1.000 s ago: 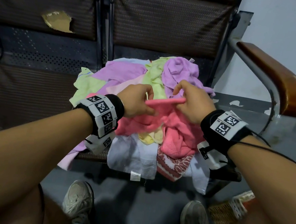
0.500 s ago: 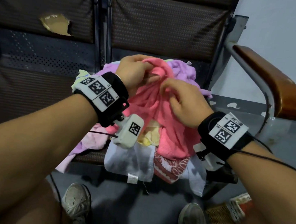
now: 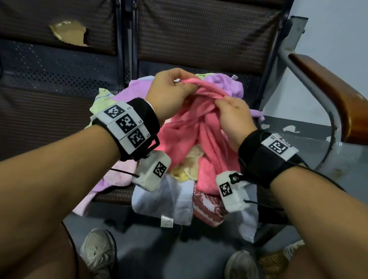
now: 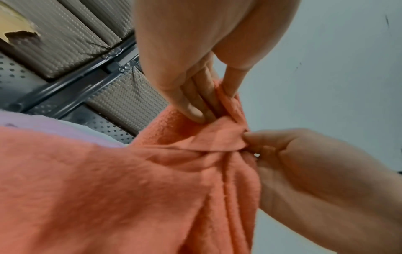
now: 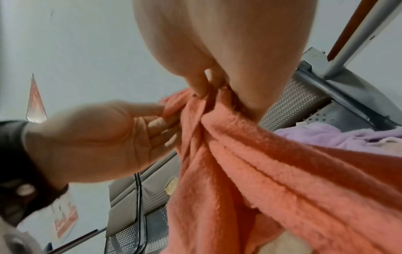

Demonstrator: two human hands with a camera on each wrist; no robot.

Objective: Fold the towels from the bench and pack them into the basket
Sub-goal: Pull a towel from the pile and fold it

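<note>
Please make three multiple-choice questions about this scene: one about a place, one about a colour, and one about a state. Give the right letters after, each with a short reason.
1. Where does the pile of towels lie?
A. on the bench seat
B. on the floor
C. in the basket

2. What colour is the towel held up in both hands?
A. green
B. white
C. pink

3. How is the held towel now?
A. folded flat
B. bunched and hanging
C. rolled tight

Answers:
1 A: the towel pile lies on the bench seat.
2 C: the left hand and the right hand pinch the pink towel.
3 B: it hangs in loose creases from the fingers.
</note>
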